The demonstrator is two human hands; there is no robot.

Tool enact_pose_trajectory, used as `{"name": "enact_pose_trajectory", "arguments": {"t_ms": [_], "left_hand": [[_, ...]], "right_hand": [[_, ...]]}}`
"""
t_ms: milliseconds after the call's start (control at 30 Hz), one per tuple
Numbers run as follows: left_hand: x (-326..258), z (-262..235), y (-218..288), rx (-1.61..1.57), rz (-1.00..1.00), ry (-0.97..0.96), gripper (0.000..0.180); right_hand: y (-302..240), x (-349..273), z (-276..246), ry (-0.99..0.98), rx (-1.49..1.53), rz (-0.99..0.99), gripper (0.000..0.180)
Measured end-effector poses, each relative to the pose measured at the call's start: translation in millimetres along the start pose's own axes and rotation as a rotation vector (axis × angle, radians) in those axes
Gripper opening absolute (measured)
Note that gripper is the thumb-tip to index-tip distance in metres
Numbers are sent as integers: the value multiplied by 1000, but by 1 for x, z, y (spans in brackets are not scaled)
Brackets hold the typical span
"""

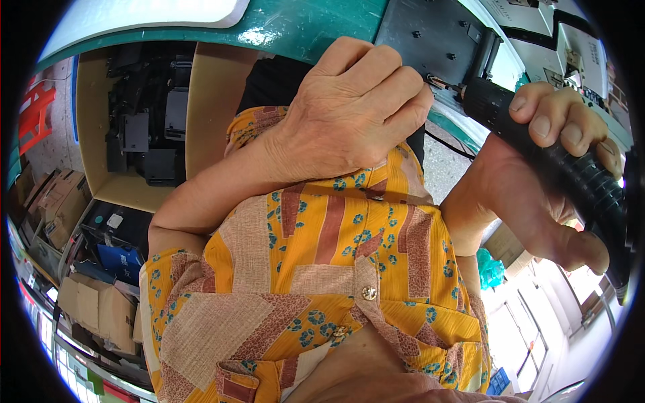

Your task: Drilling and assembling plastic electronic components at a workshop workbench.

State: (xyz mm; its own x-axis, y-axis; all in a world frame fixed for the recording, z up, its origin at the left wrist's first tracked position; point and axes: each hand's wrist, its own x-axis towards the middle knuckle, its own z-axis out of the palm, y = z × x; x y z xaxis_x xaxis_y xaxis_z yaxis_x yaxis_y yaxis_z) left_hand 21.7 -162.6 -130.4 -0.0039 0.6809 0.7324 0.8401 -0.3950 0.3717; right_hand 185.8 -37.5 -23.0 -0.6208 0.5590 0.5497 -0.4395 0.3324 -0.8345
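My right hand is wrapped round a black electric screwdriver, which lies slantwise with its bit pointing up and left. The screwdriver's metal bit reaches to the fingertips of my left hand. Those fingers are curled together at the bit's tip, and whatever they pinch is hidden behind them. Just beyond the bit lies a flat black panel with small raised posts and a rounded bar along its right edge. The panel rests at the edge of a green table.
An open cardboard box with several black plastic parts stands left of me, below the table. Farther left are more cartons, a dark box and a red plastic thing. White boxes sit at the far right.
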Motion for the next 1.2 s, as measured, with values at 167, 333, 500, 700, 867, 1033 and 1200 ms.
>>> {"name": "enact_pose_trajectory", "arguments": {"t_ms": [167, 333, 500, 700, 867, 1033, 1200], "left_hand": [[-1, 0, 0, -22, -16, -13, 34], [-1, 1, 0, -23, -16, -11, 34], [-1, 0, 0, -23, -20, -14, 34], [-2, 0, 0, -23, -21, -20, 35], [-2, 1, 0, -30, -26, -11, 36], [-3, 5, -4, -29, -7, 10, 35], [0, 5, -8, -82, -19, 38, 37]], "right_hand": [[3, 0, -1, -21, 16, -2, 90], [3, -1, -1, -6, 11, 1, 90], [4, 1, -3, -50, 4, -1, 88], [4, 2, 0, -81, 35, 15, 88], [6, 4, 4, -94, 52, 41, 88], [7, 5, -11, -138, 87, 146, 87], [4, 12, -7, -252, -39, 161, 89]]}}
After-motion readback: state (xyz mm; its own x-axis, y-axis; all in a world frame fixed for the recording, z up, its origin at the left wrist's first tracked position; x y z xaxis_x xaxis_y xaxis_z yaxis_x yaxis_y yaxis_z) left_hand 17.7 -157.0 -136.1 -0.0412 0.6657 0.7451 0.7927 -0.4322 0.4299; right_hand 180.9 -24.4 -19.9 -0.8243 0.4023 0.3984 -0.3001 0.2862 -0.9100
